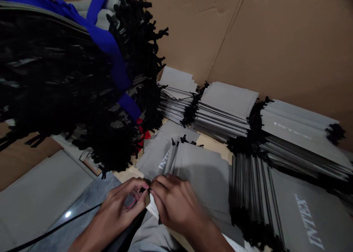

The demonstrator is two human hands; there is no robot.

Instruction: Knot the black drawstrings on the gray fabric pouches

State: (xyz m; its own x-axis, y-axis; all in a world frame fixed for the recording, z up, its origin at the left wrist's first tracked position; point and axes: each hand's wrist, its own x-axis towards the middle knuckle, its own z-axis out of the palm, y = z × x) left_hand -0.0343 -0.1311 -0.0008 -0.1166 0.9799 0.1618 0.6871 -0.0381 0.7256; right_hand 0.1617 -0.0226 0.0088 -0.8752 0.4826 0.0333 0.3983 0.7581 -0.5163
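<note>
Close to my lap, both hands meet fingertip to fingertip. My left hand [121, 204] is closed, its thumb and fingers pinching a short black cord [142, 190]. My right hand [179, 204] is closed too, gripping the corner of a light grey drawstring pouch [152, 208] where the cord comes out. My fingers cover most of this corner. Just beyond my right hand lies a pile of grey pouches [201, 163] with black cord knots along its edge. Another grey pouch [154, 149] printed INTEX lies flat behind them.
Stacked grey pouches [228, 97] line the back, before a brown padded surface [275, 35]. More INTEX pouches [309, 208] stand at right. A large bundle with black knots [55, 71], tied by a blue strap [104, 42], looms at left. A grey panel [41, 193] lies below it.
</note>
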